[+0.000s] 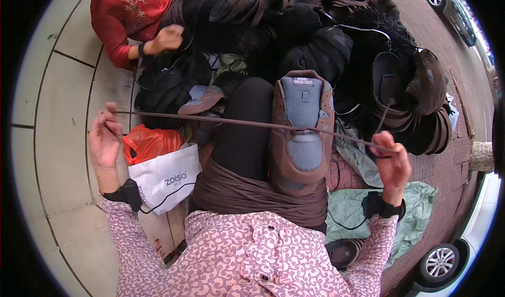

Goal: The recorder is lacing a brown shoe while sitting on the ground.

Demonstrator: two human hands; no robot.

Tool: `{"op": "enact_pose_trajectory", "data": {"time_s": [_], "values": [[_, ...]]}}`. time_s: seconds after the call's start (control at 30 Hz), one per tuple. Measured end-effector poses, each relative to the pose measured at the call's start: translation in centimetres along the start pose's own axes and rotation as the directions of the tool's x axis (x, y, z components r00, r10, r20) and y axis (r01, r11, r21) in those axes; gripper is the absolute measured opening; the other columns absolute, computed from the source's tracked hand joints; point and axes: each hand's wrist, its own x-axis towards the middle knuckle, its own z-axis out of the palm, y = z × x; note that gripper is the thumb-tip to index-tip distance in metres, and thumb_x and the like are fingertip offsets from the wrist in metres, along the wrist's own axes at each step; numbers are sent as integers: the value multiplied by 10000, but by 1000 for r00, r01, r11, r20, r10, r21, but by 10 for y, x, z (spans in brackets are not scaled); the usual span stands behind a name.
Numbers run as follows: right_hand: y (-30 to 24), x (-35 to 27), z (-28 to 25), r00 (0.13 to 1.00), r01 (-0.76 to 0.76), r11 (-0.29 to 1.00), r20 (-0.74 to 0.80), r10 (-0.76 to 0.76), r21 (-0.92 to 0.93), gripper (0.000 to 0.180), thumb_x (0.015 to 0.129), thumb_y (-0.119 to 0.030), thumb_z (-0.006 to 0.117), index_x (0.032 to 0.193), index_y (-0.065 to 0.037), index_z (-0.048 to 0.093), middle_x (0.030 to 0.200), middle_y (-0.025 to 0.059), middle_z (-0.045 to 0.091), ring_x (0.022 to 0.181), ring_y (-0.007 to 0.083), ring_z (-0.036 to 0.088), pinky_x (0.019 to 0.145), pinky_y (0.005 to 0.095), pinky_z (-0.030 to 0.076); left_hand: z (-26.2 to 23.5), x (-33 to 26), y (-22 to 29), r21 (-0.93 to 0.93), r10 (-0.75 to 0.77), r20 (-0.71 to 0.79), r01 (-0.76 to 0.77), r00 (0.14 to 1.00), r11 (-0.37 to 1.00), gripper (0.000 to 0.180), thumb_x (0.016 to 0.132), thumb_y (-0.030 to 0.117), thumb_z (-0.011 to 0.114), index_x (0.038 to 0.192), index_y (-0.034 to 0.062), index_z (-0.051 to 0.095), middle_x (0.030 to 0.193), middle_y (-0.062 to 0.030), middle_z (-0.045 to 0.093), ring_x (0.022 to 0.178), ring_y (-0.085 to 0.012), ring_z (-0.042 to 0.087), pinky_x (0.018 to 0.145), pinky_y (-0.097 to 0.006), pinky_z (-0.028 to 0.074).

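Observation:
A brown shoelace (221, 120) stretches nearly straight across my lap, one end in each hand. My left hand (107, 142) is closed on its left part, out over the pale tiles. On the other side my right hand (392, 160) pinches the right part, with a loose end sticking up past the fingers. Between them the lace crosses a brown and blue-grey shoe upper (305, 157) and appears to run through its lower eyelets. The upper lies on my thigh, toe toward me. A thick bundle of brown laces (252, 194) is draped over my lap.
Stacks of dark shoe uppers (318, 50) fill the far side, with brown ones (428, 81) at the right. A white paper bag (168, 173) and an orange plastic bag (152, 144) stand at my left. Across sits a person in a red top (118, 18). Cars are parked at right.

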Motion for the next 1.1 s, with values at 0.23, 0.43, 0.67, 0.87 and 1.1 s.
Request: {"op": "enact_pose_trajectory", "data": {"time_s": [0.23,0.43,0.67,0.87,1.1], "values": [[-79,-13,-35,957,255,742,-54,-284,620,210,1019,-138,566,825,-94,499,970,73,541,1073,250,547,1195,579,233,-44,-30,101,-300,339,-216,-393,916,869,269,1011,-1,556,1272,-62,556,1327,-193,605,1210,-292,615,973,-388,558],[-178,-67,-88,817,544,729,-461,-346,416,145,950,-12,597,903,-56,467,884,70,444,949,243,505,1180,565,255,-9,-7,112,-187,338,73,-320,938,929,309,1014,32,567,1306,-71,557,1319,-190,623,1209,-276,619,1012,-379,551],[-194,-121,-125,950,311,731,-216,-224,608,196,982,-51,619,916,-62,434,827,20,362,746,150,417,767,324,442,171,41,-117,664,-37,255,-147,966,733,247,993,186,612,1115,-13,692,1076,-74,719,898,-94,680,780,-212,515],[-168,-160,-133,962,234,705,-264,-68,669,172,1073,-138,535,959,-62,432,804,12,338,668,119,332,594,269,335,194,59,-237,784,-229,291,-94,929,614,211,968,161,665,962,-38,733,771,-65,720,670,-91,674,646,-209,545],[-130,-213,-231,852,343,701,-522,48,625,109,1070,-70,500,1041,35,504,845,53,451,694,135,393,606,268,377,196,51,-252,897,-58,381,-354,923,265,230,916,205,713,913,-20,763,654,-33,656,574,-72,547,551,-261,441]]}}
